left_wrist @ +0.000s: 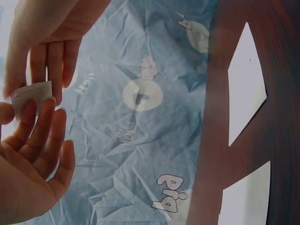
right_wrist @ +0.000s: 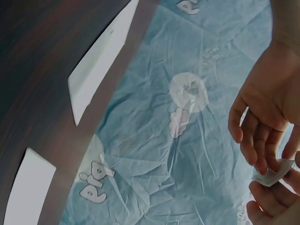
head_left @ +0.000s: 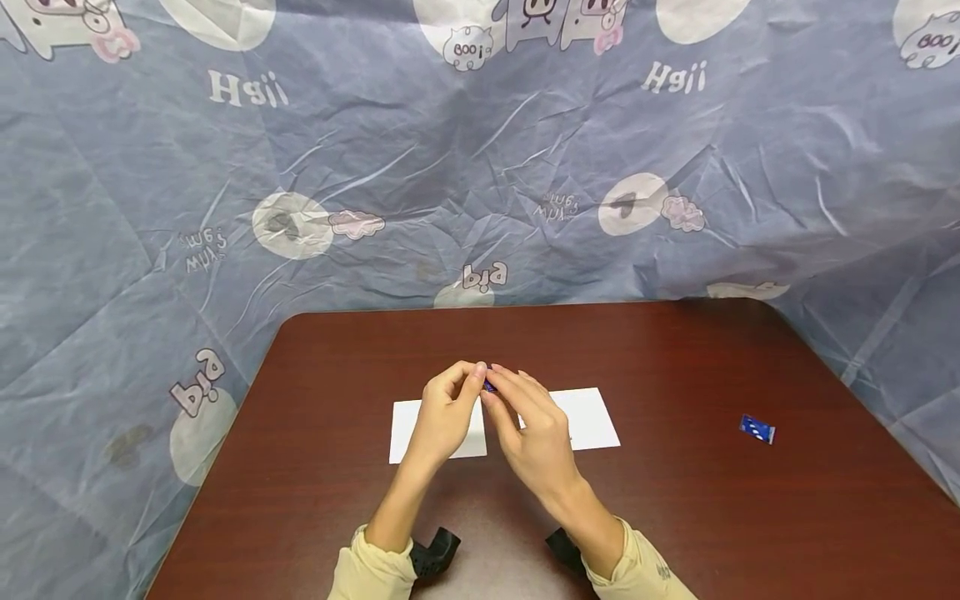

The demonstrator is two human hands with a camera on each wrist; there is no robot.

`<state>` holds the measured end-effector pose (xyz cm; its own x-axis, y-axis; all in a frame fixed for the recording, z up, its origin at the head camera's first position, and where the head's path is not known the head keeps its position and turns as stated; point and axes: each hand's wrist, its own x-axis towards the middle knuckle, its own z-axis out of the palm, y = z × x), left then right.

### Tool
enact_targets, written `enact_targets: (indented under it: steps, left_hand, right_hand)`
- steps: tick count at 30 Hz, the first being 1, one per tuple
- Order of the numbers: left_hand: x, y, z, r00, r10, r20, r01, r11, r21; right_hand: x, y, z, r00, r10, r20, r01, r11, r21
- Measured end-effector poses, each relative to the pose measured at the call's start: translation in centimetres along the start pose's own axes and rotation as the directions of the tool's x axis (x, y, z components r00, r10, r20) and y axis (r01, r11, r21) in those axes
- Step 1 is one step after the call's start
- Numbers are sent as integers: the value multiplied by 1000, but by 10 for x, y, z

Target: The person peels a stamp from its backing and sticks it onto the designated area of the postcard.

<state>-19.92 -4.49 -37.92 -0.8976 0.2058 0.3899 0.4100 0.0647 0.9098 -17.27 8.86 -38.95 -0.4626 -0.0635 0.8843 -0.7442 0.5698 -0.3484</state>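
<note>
Over the middle of the table, both hands pinch one small sachet [head_left: 490,385]. Its blue side shows between the fingertips in the head view. A pale, whitish side with a crimped edge faces the wrist cameras, seen as the sachet [left_wrist: 35,93] in the left wrist view. My left hand [head_left: 442,417] grips it from the left, thumb on top. My right hand [head_left: 536,429] holds it from the right with thumb and fingers. In the right wrist view the sachet [right_wrist: 274,174] lies between both sets of fingertips, which cover much of it.
Two white sheets lie on the dark brown table [head_left: 675,358]: a left sheet [head_left: 468,442] and a right sheet [head_left: 588,417] bearing a small dark mark. Another blue sachet [head_left: 757,429] lies far right. A blue printed cloth [head_left: 450,167] hangs behind the table.
</note>
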Motion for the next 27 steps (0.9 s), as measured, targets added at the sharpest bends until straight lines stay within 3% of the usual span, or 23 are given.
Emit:
enact_targets:
  steps: [5, 11, 18, 27]
  left_hand:
    - [-2, 3, 0, 998, 51, -30, -51, 998, 24]
    - [-2, 3, 2, 995, 94, -40, -94, 996, 11]
    - [-3, 3, 6, 988, 147, -43, -150, 987, -54]
    - [-3, 6, 11, 977, 183, -106, -189, 981, -43]
  right_hand:
    - [3, -3, -3, 997, 71, 13, -72, 993, 92]
    - [5, -5, -6, 994, 101, 33, -105, 983, 153]
    - [7, -7, -8, 992, 123, 29, -126, 977, 170]
    - [8, -8, -13, 993, 117, 22, -119, 982, 144]
